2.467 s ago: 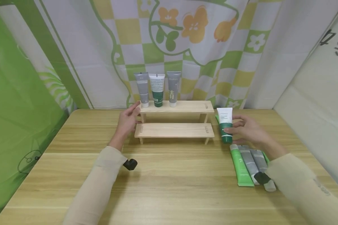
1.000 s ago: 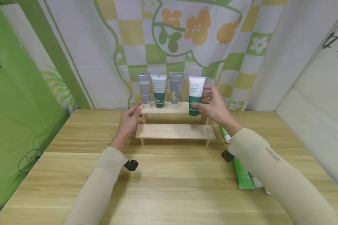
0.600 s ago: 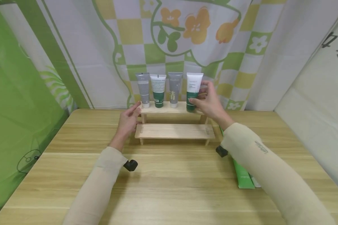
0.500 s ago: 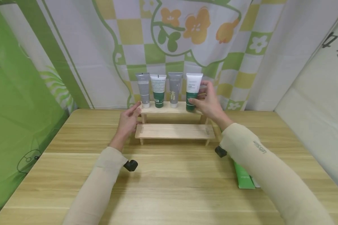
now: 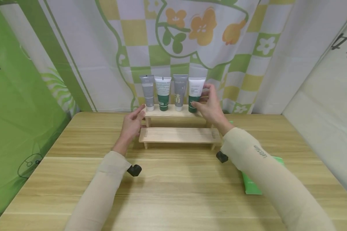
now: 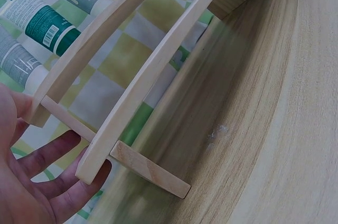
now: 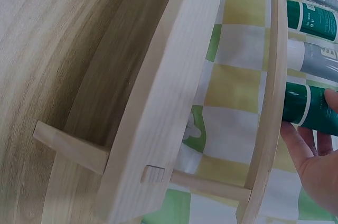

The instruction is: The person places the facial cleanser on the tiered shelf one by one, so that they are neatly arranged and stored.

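A two-tier wooden rack (image 5: 180, 134) stands on the table. My left hand (image 5: 132, 123) holds its left end, fingers spread along the board ends in the left wrist view. My right hand (image 5: 212, 104) grips a white and green squeeze tube (image 5: 196, 88) upright at the right part of the upper tier, thumb across its green lower part. To its left stand a grey tube (image 5: 179, 91) with gold lettering, a second white and green tube (image 5: 163, 91) and another grey tube (image 5: 147, 91), all caps down. In the right wrist view the held tube's green end (image 7: 311, 106) is right at the board.
A bright green tube (image 5: 251, 184) lies on the table at the right, partly hidden under the right sleeve (image 5: 260, 160). A patterned curtain (image 5: 136, 32) hangs close behind the rack. The lower tier sits in front of and below the upper one.
My right hand has carried the white and green tube from the table's right side up to the upper tier, then slightly left towards the grey tube. My left hand has stayed at the rack.
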`<action>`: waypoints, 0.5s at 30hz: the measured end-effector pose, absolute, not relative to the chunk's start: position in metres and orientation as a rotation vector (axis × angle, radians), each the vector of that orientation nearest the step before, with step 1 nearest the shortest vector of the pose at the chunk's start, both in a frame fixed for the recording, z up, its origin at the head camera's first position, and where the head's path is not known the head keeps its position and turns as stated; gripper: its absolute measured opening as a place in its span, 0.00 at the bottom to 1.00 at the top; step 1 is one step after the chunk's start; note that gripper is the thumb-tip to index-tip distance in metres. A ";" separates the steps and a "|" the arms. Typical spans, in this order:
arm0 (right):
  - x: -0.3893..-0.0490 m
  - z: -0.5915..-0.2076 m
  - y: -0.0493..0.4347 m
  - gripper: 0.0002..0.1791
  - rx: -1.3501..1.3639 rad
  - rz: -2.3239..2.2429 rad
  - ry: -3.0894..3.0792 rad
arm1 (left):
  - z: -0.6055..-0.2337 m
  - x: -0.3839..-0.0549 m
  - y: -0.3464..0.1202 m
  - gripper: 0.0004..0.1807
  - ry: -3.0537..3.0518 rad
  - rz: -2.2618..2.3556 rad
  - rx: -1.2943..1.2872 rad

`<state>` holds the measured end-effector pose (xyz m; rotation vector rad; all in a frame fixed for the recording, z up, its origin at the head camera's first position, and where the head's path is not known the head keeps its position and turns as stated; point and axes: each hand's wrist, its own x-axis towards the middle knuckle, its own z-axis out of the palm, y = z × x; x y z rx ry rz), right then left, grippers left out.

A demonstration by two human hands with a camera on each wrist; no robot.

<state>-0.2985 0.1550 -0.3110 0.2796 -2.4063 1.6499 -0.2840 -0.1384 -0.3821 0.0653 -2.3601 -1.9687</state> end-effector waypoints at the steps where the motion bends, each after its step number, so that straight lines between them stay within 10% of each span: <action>1: -0.298 -0.311 0.154 0.38 0.277 1.647 -2.404 | -0.382 -0.284 -0.138 0.23 -2.363 -1.967 0.064; 15: -0.300 -0.314 0.152 0.37 0.282 1.658 -2.399 | -0.383 -0.286 -0.139 0.23 -2.356 -1.990 0.072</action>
